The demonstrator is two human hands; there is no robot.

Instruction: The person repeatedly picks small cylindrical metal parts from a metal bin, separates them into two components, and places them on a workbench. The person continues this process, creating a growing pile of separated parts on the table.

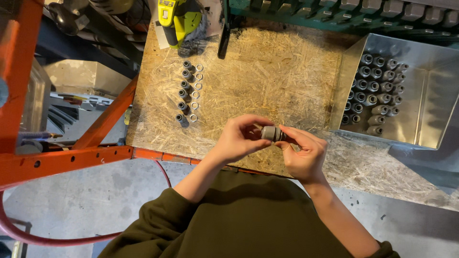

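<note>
Both hands meet over the front edge of a chipboard bench top (267,71). My left hand (239,138) and my right hand (303,153) pinch a short grey metal fitting (271,133) between their fingertips, each gripping one end. To the left on the board, a column of several small grey fittings (183,91) stands beside a column of several metal ring washers (196,91).
A shiny metal bin (430,110) at the right holds several upright grey fittings (375,91). A yellow-green power tool (177,19) lies at the board's far edge. An orange steel frame (62,157) and a red hose (28,236) are at the left, above a concrete floor.
</note>
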